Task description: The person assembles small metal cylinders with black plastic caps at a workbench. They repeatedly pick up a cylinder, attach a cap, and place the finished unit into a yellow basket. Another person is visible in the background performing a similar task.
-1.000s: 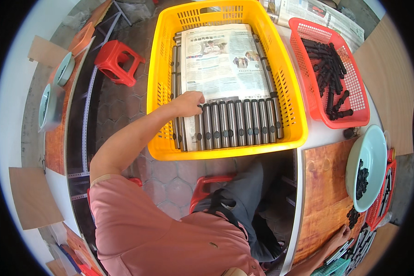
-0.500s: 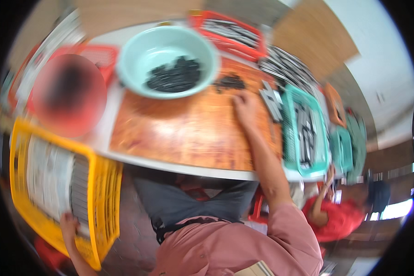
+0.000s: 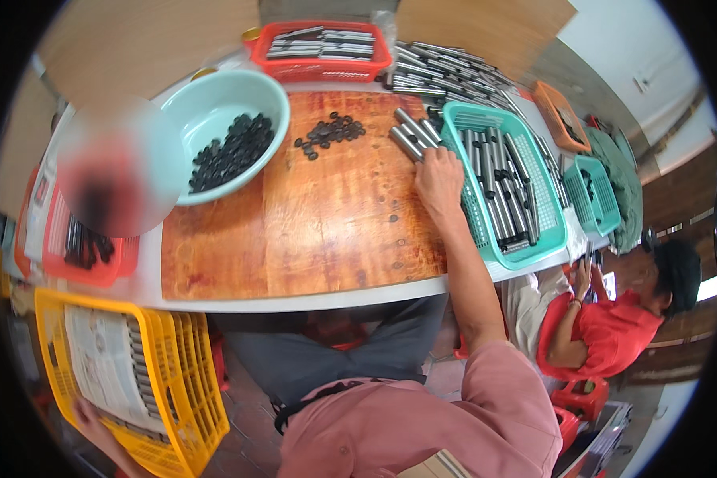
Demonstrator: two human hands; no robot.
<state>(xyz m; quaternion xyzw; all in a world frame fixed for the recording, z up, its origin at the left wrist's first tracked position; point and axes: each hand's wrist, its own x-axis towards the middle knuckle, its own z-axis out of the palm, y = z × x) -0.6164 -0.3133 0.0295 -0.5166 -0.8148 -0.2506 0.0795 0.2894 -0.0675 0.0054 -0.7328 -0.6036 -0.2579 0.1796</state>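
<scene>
My right hand [image 3: 440,179] is at the board's right side, fingers curled down over the near end of a metal tube [image 3: 407,144]. Its fingertips are hidden under the hand. More short tubes lie just beyond it. Low on the left, my left hand [image 3: 92,422] is closed at the near rim of a yellow basket [image 3: 185,374]; part of its fingers is hidden. Inside that basket, newspaper [image 3: 107,362] covers part of a row of grey tubes [image 3: 143,370]. Small black caps [image 3: 332,131] lie scattered on the wooden board [image 3: 319,231].
A pale green bowl [image 3: 185,107] holds many black caps. Beside my right hand stands a green basket [image 3: 551,239] of tubes; behind it is a tube pile [image 3: 454,72]. Red baskets [image 3: 319,72] stand at the back and left. A person in red [image 3: 601,331] sits at right.
My right hand has moved from beside the black caps to the metal tubes by the green basket. My left hand has shifted from the grey tubes to the yellow basket's near rim. The view has turned.
</scene>
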